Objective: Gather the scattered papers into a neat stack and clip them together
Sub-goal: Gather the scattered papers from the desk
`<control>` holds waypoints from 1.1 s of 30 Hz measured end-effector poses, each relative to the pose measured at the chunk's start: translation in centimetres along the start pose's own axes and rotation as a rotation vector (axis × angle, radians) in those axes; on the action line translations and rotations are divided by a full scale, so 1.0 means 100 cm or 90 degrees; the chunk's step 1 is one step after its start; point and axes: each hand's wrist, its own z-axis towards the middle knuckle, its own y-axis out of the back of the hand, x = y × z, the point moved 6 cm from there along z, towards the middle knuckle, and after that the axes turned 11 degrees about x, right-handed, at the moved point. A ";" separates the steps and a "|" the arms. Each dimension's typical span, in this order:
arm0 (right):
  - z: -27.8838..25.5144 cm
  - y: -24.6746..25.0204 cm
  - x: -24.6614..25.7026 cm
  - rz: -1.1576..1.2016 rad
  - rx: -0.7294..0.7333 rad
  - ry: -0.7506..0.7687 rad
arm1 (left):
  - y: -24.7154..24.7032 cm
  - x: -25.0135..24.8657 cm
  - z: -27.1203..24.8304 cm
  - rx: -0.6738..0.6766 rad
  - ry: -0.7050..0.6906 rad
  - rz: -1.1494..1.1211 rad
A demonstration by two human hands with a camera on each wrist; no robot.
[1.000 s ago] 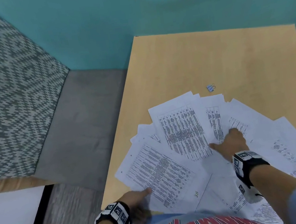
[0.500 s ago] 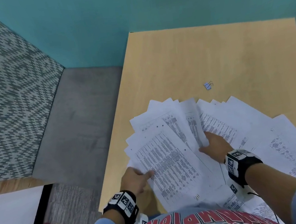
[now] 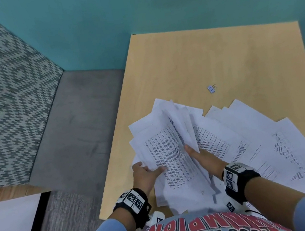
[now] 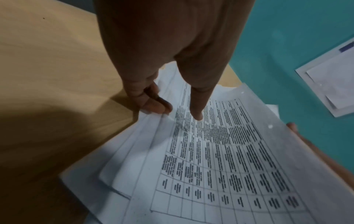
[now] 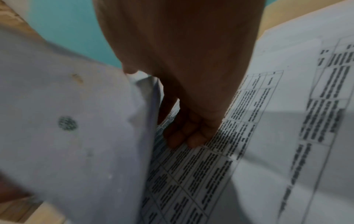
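Gathering in progress: left hand (image 3: 145,172) pinching the near-left edge of a raised bundle of papers (image 3: 170,152), thumb pressing on the printed top sheet and fingers (image 4: 153,106) curling under the edge, as the left wrist view shows. Right hand (image 3: 200,154) slipping in under the bundle's right side, fingers (image 5: 188,136) curling against a printed sheet beneath; whether actually gripping or only pushing, impossible to tell for certain, though looking like a hold on the bundle.

Bundle lying slightly tilted, long axis running away from the body toward the far edge of the worktop (image 3: 218,56), edges ragged and fanned at the far end. Remaining loose sheets (image 3: 270,143) spreading flat to the right of the right hand, overlapping, reaching the worktop's near right corner. So the right hand being the nearer one for sweeping these in, probably leftward under the bundle.

Binder clip (image 3: 211,88) sitting alone on bare worktop beyond the papers, well apart from both hands, slightly nearer the right. Clipping not yet begun; squaring the edges likely needed first.
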 end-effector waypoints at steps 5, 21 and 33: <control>-0.012 -0.016 -0.010 -0.051 0.056 0.041 | -0.002 0.017 0.033 -0.011 -0.043 0.150; -0.079 0.093 -0.108 0.087 -0.461 -0.139 | -0.008 -0.029 0.011 0.187 -0.081 0.183; -0.057 0.058 -0.064 0.051 -0.229 0.065 | -0.017 -0.014 0.049 0.274 -0.027 0.275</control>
